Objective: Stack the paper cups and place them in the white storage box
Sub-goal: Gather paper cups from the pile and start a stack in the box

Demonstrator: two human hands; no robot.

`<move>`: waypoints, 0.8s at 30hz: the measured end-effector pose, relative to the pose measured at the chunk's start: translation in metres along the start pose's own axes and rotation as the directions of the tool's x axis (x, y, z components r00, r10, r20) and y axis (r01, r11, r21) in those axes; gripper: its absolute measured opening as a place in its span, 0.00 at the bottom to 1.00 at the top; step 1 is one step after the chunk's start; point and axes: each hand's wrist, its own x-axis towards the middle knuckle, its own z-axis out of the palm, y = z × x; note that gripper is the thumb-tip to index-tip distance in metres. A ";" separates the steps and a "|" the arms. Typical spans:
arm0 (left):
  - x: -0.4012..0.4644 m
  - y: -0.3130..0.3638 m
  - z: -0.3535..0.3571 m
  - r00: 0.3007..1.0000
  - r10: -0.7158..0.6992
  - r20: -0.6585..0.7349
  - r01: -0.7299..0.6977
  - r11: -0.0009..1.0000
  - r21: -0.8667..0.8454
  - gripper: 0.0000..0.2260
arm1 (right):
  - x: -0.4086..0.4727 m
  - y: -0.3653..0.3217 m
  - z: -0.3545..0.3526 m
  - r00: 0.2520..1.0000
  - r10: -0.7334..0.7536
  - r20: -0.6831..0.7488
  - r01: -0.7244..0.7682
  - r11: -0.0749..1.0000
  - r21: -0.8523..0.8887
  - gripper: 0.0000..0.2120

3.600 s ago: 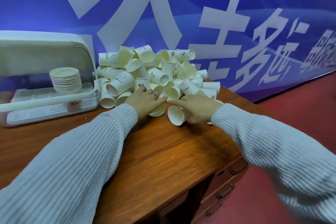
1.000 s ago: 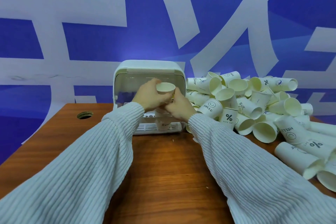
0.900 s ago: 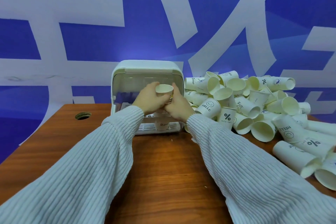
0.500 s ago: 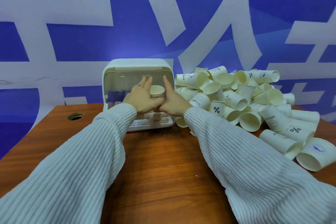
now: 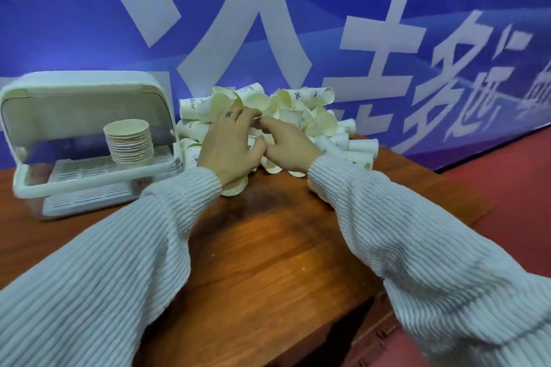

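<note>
A white storage box [image 5: 86, 78] stands at the left of the wooden table [image 5: 268, 250] with its lid raised. Inside it, a stack of nested paper cups [image 5: 130, 143] sits upright on the slotted tray. A loose pile of cream paper cups [image 5: 301, 112] lies against the wall to the right of the box. Both hands are over the near side of the pile, close together. My left hand [image 5: 229, 143] reaches onto the cups with its fingers stretched out. My right hand [image 5: 290, 144] has its fingers bent over the cups, hiding what lies beneath them.
A blue banner wall [image 5: 387, 24] with large white characters runs right behind the box and pile. Desk drawers [image 5: 375, 334] show under the table's near right corner. A red floor [image 5: 518, 188] lies to the right.
Both hands have let go of the cup stack, which now stands in the box. They have moved right to the loose pile, and my view has swung right.
</note>
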 end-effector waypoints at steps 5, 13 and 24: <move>0.001 0.033 0.038 0.982 0.105 0.157 -0.110 0.994 0.026 0.25 | -0.044 0.059 -0.049 0.981 0.181 -0.075 -0.187 0.978 -0.088 0.18; -0.001 0.082 0.118 0.796 0.140 0.590 -0.231 0.970 0.082 0.39 | -0.113 0.138 -0.088 0.794 0.575 -0.199 -0.603 0.785 -0.139 0.21; -0.003 0.080 0.129 0.812 0.083 0.577 -0.278 0.925 0.258 0.36 | -0.128 0.156 -0.081 0.748 0.652 -0.127 -0.651 0.757 0.049 0.10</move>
